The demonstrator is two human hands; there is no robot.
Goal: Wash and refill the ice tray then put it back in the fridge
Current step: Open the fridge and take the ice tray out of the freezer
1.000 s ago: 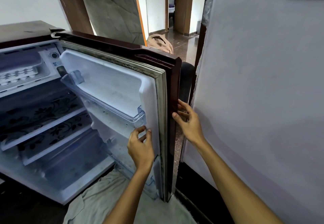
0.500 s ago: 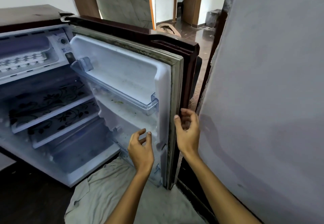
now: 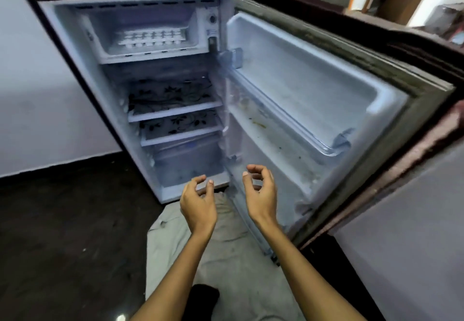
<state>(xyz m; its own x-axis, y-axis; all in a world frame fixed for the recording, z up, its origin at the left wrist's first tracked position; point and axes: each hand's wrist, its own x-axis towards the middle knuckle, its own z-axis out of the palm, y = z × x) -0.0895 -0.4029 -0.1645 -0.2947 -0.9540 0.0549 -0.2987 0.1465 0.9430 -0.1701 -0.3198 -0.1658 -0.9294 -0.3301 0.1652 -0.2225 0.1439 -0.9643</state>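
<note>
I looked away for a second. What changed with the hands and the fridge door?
Both hands let go of the door: the left hand and right hand now hover empty, fingers loosely curled. The door stays open; the ice tray stays in the freezer compartment.

We see a dim, bluish-lit fridge (image 3: 160, 74) interior, brighter daylight at the doorway (image 3: 424, 1) upper right, motion blur throughout, and wide-angle bowing of the fridge door (image 3: 326, 89) toward the edges.

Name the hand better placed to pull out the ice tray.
Left, narrowly. The ice tray sits in the top compartment, up and leftward of both empty hands; the left hand is on that side, the right hand nearer the door.
</note>
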